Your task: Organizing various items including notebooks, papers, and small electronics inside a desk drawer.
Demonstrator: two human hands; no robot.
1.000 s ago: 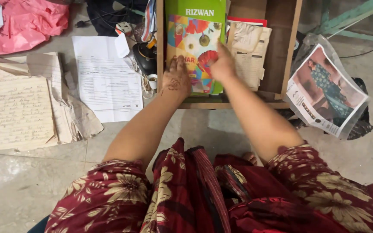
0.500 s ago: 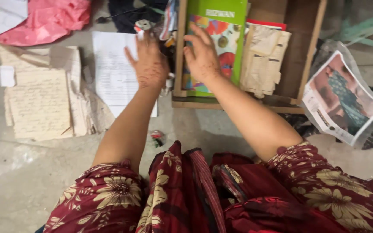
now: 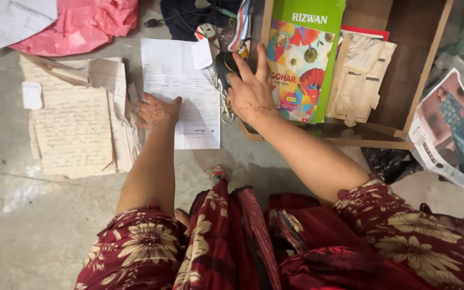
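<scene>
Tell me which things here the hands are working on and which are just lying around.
In hand: left hand on the printed white sheet; right hand over the dark object beside the wooden drawer.

Lying about: handwritten papers, pink bag, colourful booklet, plastic-wrapped picture.

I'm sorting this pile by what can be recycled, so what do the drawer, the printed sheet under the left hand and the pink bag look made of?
The drawer looks like unfinished brown wood or board, with pale raw edges. The printed sheet under the left hand is thin white matte paper, lying flat. The pink bag seems thin plastic film: crumpled, slightly glossy folds.
</scene>
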